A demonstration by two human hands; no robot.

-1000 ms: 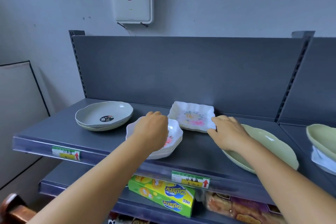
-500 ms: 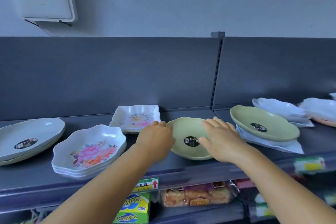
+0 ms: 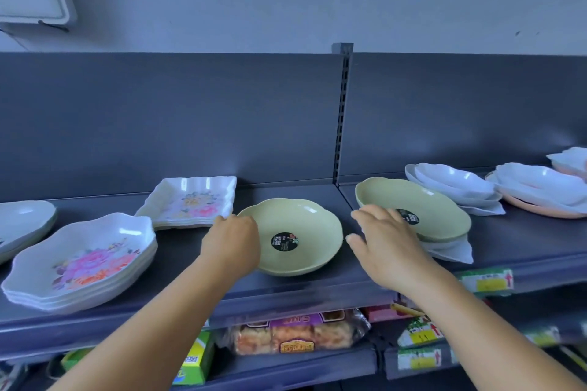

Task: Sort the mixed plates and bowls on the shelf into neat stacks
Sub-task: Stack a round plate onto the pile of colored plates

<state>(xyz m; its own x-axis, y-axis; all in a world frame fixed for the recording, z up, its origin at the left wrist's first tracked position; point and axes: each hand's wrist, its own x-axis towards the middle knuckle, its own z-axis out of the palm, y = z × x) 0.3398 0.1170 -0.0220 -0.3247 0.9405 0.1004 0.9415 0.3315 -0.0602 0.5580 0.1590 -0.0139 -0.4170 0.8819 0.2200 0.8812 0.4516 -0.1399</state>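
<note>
- The left hand (image 3: 231,243) is curled on the near-left rim of a green scalloped bowl (image 3: 297,233) that sits on the shelf (image 3: 178,251), close to its front edge.
- The right hand (image 3: 386,243) hovers with fingers spread and relaxed, holding nothing, between that bowl and a second green bowl (image 3: 422,203) to the right.
- The step in hand looks like bringing the two matching green bowls together into one stack.
- To do it well, I would lift the loose bowl by opposite rims with both hands instead of dragging it, since it lies near the shelf lip.
- The second green bowl rests on a white dish (image 3: 451,251) of a different shape, so that pile is likely unsteady. Steady it with the right hand, or separate it first.
- Line up the scalloped edges before lowering so the bowls nest flat.
- Counts, as far as visible:
- Green bowls: two, each with a dark round label inside.
- Oval floral dishes (image 3: 82,259): one stack at left, roughly three or four deep; the exact number is unclear.
- Square floral plates (image 3: 190,201): one low stack behind them, count unclear.
- Pale plates (image 3: 22,225) at the far left edge: partly cut off.
- White dishes (image 3: 454,182) at right: a loose pile of several.
- Further white dishes over a pink plate (image 3: 540,211) at far right.
</note>
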